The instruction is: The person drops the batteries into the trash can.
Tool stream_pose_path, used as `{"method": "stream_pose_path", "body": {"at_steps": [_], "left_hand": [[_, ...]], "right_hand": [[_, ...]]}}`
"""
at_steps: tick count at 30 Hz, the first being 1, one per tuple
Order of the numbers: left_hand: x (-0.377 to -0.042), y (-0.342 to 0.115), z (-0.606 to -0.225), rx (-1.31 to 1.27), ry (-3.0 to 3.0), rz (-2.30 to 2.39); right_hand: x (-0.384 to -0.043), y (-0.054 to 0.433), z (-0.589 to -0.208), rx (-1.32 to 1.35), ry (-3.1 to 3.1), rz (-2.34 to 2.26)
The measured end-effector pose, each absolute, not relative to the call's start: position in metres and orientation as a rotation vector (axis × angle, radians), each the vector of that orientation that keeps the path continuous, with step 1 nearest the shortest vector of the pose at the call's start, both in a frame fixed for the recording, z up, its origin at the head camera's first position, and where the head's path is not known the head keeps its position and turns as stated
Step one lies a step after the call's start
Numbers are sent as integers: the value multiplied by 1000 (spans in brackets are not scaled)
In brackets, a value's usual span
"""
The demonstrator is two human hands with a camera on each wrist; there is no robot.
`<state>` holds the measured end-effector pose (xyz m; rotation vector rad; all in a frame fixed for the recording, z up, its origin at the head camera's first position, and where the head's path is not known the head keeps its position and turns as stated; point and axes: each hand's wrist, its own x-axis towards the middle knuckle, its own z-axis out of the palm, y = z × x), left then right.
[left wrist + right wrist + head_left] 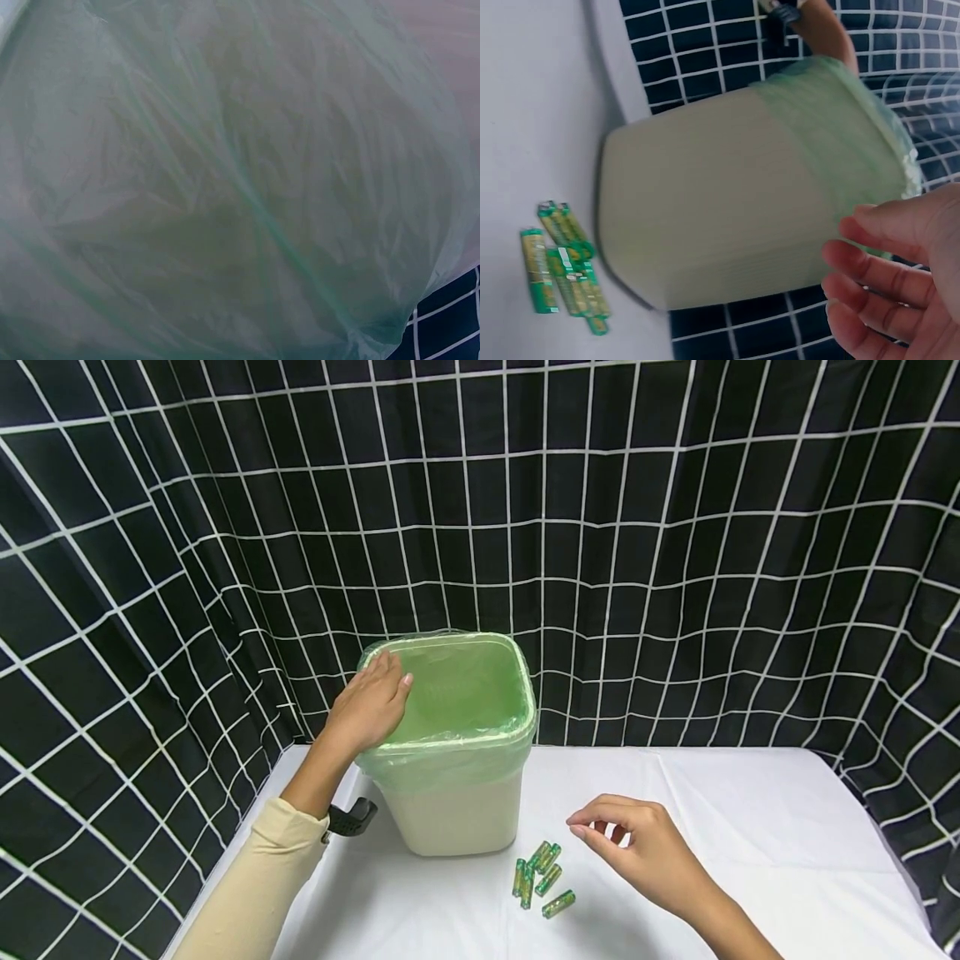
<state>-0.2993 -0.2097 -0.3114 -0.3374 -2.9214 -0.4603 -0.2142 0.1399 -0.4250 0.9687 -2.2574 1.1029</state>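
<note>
A pale plastic bin [459,817] stands upright on the table, lined with a thin green bag [450,767] folded over its rim. My left hand [372,702] rests on the bin's left rim, fingers fairly straight over the edge. The bag's outer folds [225,172] fill most of the left wrist view. To the right of the bin, my right hand [637,847] hovers with fingers loosely bent and nothing between them. Several green and gold batteries [558,904] lie on the cloth between that hand and the bin; they also show in the right wrist view.
A white cloth [787,852] covers the table. Black curtain [600,552] with a white grid hangs behind it and along both sides. On the left wrist sits a black strapped device [352,818], close beside the bin.
</note>
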Motion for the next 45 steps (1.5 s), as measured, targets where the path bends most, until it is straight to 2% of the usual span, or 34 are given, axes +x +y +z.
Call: {"method": "stream_pose_path", "body": {"at_steps": [10,23,45], "left_hand": [[-302,-209,-312,-324,-2927,-471],[-301,-210,-312,-334,-2918,-477],[-303,-214,-315,-327,-2910,-467]], "right_hand": [[-206,142,-460,913,-2321,1194],[-213,148,-497,889,-2335,1216],[-218,139,-537,807,-2584,1283]]}}
